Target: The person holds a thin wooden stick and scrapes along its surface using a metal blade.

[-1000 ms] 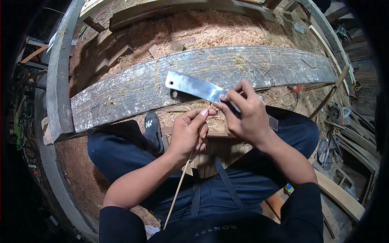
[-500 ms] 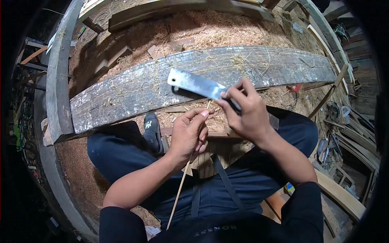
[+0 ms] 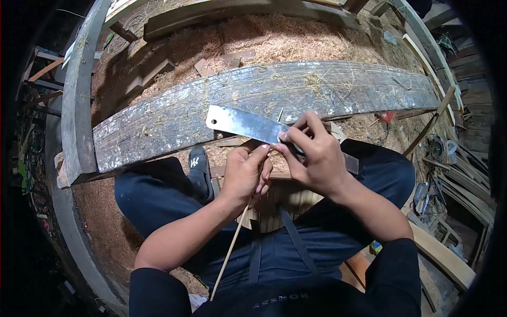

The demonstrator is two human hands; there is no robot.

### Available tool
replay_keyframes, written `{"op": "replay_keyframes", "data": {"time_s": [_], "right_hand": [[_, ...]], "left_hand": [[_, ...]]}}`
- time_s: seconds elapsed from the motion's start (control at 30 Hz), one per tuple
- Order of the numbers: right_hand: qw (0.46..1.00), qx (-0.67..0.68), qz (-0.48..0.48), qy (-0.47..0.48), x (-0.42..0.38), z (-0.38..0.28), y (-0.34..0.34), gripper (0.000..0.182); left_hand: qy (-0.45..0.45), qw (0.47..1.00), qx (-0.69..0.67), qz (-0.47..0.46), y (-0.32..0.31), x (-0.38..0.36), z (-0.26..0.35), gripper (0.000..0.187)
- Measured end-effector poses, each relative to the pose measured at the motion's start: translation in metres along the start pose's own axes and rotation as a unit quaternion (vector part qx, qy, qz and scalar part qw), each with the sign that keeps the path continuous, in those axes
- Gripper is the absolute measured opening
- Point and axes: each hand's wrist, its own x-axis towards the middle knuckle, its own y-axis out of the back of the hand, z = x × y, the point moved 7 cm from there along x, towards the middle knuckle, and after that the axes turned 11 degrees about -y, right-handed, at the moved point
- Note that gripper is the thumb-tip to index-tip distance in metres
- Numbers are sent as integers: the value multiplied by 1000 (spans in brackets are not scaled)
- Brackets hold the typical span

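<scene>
My left hand point(image 3: 247, 171) is closed around a thin pale wooden stick point(image 3: 230, 251), perhaps bamboo, which runs down towards my lap. The stick's narrow tip shows just above the blade. In my right hand point(image 3: 317, 153) is a broad, shiny metal blade point(image 3: 240, 121) with a round hole near its far corner. The blade lies across the stick's upper part, close to my left fingertips, and my right thumb and fingers are pressed near the stick. My right fingers hide how the blade continues beneath them; a flat dark end sticks out past that hand.
A long weathered plank point(image 3: 174, 119) lies across in front of my knees, with plant fibres on it. Wood shavings point(image 3: 285, 39) cover the ground beyond. Wooden beams point(image 3: 77, 105) stand at the left, and curved timber pieces point(image 3: 442, 253) lie at the right.
My right hand and the blade have come down and slightly left, against the stick beside my left fingertips. My left hand has hardly moved.
</scene>
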Motion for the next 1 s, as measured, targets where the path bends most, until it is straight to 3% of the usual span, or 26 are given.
{"op": "replay_keyframes", "data": {"time_s": [0.2,0.27,0.4,1.0], "right_hand": [[1000,-14,1,13,-1,-3,-3,19],[1000,-9,0,15,-2,-3,-1,18],[999,-30,20,13,2,2,2,15],[1000,-9,18,-12,2,4,2,17]], "left_hand": [[27,998,52,8,7,-3,-6,26],[20,994,99,37,9,-4,-4,39],[-17,999,-2,41,-2,0,3,35],[1,999,37,-9,2,-3,-3,30]]}}
